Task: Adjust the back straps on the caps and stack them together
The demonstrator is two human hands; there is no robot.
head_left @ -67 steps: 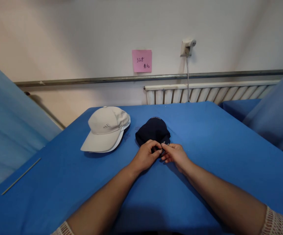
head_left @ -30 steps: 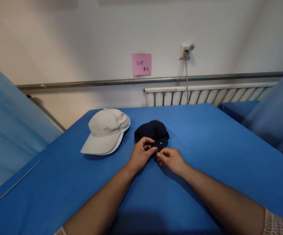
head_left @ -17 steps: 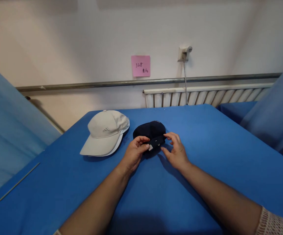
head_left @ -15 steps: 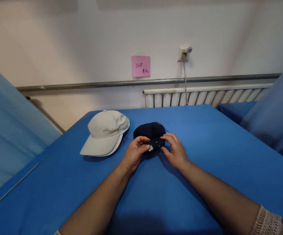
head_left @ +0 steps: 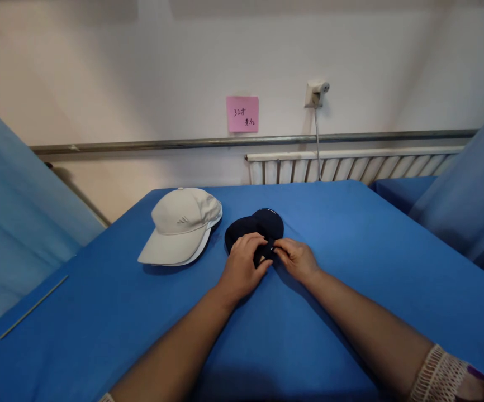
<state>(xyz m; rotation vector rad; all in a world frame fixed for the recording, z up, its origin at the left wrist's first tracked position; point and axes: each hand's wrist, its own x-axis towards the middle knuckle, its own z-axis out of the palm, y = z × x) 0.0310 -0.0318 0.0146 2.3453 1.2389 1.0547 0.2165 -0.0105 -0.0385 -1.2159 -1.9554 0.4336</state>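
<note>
A dark navy cap lies folded on the blue-covered table, its strap side facing me. My left hand curls over the near left part of the cap, fingers and thumb closed around its edge by the strap. With thumb and forefinger, my right hand pinches the right end of the dark strap. Part of the cap is hidden beneath my left fingers. To the left, a light grey cap rests on top of other caps, with a white brim showing under it.
A thin stick lies near the table's left edge. Blue curtains hang at both sides. Behind the table are a metal rail, a white radiator, a pink note and a plugged socket.
My left hand has moved right and over the strap, covering more of the cap. My right fingers have closed nearer the strap's end. The navy cap has shifted slightly.
</note>
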